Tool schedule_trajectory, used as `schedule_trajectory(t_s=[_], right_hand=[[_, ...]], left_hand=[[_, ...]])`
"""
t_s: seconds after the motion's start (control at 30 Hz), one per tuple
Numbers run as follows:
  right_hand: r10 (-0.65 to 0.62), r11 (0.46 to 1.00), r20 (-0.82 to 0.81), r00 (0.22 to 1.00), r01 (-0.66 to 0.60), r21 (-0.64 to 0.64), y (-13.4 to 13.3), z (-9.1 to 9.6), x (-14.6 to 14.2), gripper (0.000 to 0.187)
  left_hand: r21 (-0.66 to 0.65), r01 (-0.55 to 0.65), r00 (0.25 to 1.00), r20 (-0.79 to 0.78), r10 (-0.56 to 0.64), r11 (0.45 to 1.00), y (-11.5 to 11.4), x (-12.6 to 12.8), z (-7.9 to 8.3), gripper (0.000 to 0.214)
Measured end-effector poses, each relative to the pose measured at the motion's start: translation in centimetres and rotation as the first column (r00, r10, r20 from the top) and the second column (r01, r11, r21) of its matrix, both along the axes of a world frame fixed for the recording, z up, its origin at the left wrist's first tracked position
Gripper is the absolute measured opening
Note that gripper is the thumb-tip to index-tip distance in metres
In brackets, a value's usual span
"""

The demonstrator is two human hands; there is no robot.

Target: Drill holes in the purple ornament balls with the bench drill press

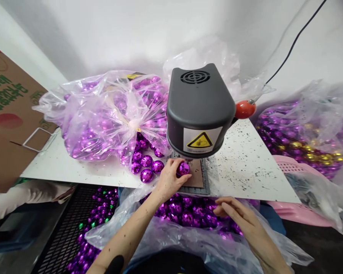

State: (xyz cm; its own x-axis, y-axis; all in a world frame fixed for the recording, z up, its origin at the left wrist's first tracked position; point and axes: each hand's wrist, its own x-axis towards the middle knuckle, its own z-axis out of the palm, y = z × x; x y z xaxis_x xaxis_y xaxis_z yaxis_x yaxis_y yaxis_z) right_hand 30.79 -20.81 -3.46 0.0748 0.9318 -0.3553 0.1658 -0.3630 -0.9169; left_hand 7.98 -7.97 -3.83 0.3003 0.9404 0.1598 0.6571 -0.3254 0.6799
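My left hand (170,179) pinches a shiny purple faceted ball (184,168) between thumb and fingers. The ball is just below the front of a dark grey press machine (201,99), above the brown pad (193,179) at its base. My right hand (236,213) hovers over an open clear bag (165,236) of purple balls (185,217) at the table's front edge. Its fingers are loosely stretched, with nothing seen in them. Several loose purple balls (146,176) lie on the table left of my left hand.
A large tied bag (103,125) of purple balls covers the table's left part. An orange-red knob (245,109) juts from the machine's right side. Dark flecks dot the white tabletop (246,163). Further right are a pink basket (300,213) and a bag of purple and gold balls (286,129); a cardboard box (11,144) stands left.
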Motion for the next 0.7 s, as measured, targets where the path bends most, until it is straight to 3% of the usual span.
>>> schedule_trajectory(t_s=[0.2, 0.4, 0.7], right_hand=[[0.011, 0.996, -0.101, 0.995, -0.019, -0.084, 0.0, -0.4, 0.6, 0.055], [-0.014, 0.997, -0.075, 0.997, 0.008, -0.072, 0.3, 0.7, 0.1, 0.055], [0.017, 0.997, -0.096, 0.995, -0.024, -0.072, -0.1, -0.1, -0.3, 0.054]], left_hand=[[0.052, -0.086, 0.995, -0.039, 0.088, 0.995, 0.4, 0.9, -0.8, 0.041], [-0.054, -0.113, 0.992, 0.043, 0.115, 0.992, 1.3, -1.5, -0.6, 0.044], [-0.138, -0.031, 0.996, 0.078, 0.043, 0.990, 1.2, -2.4, -1.0, 0.042]])
